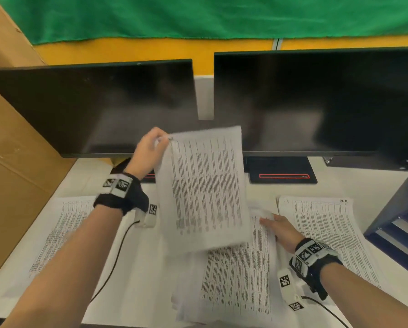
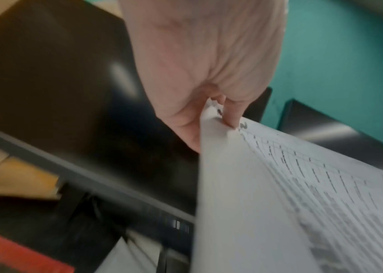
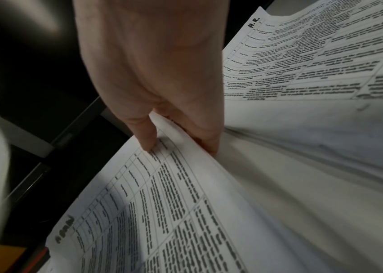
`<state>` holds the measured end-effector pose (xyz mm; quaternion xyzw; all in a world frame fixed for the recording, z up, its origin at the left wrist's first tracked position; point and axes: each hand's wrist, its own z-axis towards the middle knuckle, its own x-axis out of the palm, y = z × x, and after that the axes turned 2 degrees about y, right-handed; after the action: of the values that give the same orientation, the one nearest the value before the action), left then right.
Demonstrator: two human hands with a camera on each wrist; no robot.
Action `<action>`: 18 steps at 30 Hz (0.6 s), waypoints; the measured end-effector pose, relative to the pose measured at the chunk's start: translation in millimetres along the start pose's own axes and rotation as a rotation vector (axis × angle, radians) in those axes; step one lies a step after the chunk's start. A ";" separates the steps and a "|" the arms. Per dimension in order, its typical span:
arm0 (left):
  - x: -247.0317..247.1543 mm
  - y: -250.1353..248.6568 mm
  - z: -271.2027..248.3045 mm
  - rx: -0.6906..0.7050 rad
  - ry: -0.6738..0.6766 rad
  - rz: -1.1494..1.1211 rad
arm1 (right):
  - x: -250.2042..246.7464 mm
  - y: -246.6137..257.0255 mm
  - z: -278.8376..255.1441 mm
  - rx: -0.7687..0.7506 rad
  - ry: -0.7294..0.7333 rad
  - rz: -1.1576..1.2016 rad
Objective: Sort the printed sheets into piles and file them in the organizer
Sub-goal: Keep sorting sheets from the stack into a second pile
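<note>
Left hand (image 1: 149, 147) pinches raised sheet (image 1: 205, 188) by its corner.

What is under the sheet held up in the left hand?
Under the raised sheet, pinched by the left hand, lies the middle pile, its corner lifted by the right hand. The pile's upper left part and the desk there are covered.

Matt paper sheets (image 1: 205, 185); glossy black monitors (image 1: 91, 107)

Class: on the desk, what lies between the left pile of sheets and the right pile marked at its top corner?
The middle pile, its top sheet pinched by the right hand; head view.
</note>
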<state>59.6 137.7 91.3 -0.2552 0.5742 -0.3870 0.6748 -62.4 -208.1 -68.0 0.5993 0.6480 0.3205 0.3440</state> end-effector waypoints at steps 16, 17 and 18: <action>159.4 59.4 -107.8 -0.259 0.286 -0.006 | 2.5 11.0 -19.7 -0.076 0.163 0.112; 158.9 57.5 -106.1 -0.259 0.299 -0.014 | 2.5 11.2 -21.4 -0.106 0.169 0.085; 156.3 53.6 -104.1 -0.284 0.303 -0.035 | 2.3 9.9 -21.1 -0.132 0.151 0.064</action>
<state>-22.9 51.3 -63.1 -0.2964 0.7135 -0.3478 0.5311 -74.6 -205.1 -48.2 0.5695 0.6302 0.4177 0.3225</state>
